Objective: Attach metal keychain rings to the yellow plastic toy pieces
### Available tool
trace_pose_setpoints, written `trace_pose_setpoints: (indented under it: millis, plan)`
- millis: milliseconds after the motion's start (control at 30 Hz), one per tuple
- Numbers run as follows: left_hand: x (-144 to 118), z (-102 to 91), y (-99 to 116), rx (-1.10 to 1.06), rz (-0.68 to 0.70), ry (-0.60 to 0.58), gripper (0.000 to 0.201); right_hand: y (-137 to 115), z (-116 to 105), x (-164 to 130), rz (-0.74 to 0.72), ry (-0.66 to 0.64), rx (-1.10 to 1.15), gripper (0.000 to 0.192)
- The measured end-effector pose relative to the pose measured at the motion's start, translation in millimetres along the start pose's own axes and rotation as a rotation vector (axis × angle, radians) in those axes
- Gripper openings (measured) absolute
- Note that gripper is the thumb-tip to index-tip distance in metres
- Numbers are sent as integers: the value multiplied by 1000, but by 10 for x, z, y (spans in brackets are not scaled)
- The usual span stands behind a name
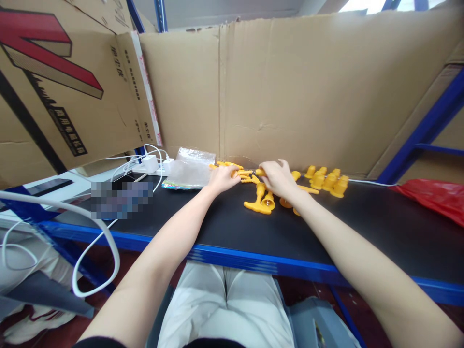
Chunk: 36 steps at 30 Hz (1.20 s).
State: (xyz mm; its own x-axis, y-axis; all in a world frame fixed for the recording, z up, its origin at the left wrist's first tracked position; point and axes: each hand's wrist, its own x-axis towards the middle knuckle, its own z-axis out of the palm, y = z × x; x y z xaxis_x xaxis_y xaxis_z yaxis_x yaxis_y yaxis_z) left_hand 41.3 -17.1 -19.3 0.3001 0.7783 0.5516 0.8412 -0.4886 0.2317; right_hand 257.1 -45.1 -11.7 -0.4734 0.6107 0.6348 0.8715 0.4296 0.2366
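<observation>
Landmark: black shelf top (380, 227) with blue front edge.

Far left of it: printed cardboard box (61, 92) leaning above the shelf end, dark phone (49, 186) lying flat below the box. White cable (97, 241) looping off the front edge near the left end. White chargers (155, 164) at the back left, plugged, cables fanning out. Clear plastic bag (190, 169) just right of the chargers, on the shelf against the cardboard back wall (290, 96).

Left hand (223, 179) at mid-shelf, back edge, palm down, fingers curled onto the loose yellow plastic pieces (235, 170) there. Touching them; true grip or not, cannot tell.

Right hand (277, 178) just right of the left, also palm down over the pile, fingers bent and closed around a yellow piece (259, 171) at the fingertips. Looks like a pinch hold.

T-shaped yellow part (258, 200) lying on the shelf just in front of both hands, a bell-shaped one (268, 199) touching it.

Right of the hands: cluster of upright yellow caps (328, 180) near the back wall, apart from the right hand. Thin white wire (369, 182) running along the back from the caps toward the right end.

Far right end of shelf: red plastic bag (433, 195), well apart from the caps.
</observation>
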Motion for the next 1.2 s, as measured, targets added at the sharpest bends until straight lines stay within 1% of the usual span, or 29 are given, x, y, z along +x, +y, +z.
trace_pose_setpoints:
  millis: [100,267,333,433,533,600,667,733,800,900,967,1067,1200]
  plan:
    - [19,-13,-39,-10,-33,27,39,15,-47,2,60,24,0,18]
    - [49,-40,-105,12,-136,21,35,36,-66,-1,117,15,-8,18]
    - [59,-51,-144,14,-168,48,35,39,-62,-2,116,-6,-8,18]
    - [69,-72,-216,-14,-196,128,35,39,-53,-5,105,-34,-7,18]
    - [72,-91,-271,-39,-135,249,33,37,-45,-10,92,-55,-8,17]
    - [68,-97,-281,-32,-63,326,41,36,-40,-13,88,-62,-10,16]
    - [61,-93,-270,-12,4,362,51,37,-35,-14,88,-65,-15,16]
    - [53,-81,-248,11,57,341,59,39,-29,-12,90,-69,-23,17]
    - [51,-65,-227,34,93,285,63,42,-22,-10,94,-75,-29,17]
    - [61,-37,-198,58,112,190,66,48,-14,-11,104,-82,-27,18]
    - [72,-15,-169,68,117,134,64,51,-12,-14,109,-79,-21,18]
    - [97,29,-97,98,146,51,54,51,-21,-18,114,-71,-9,17]
    - [180,116,2,199,277,-29,45,43,-44,-19,121,-58,6,16]
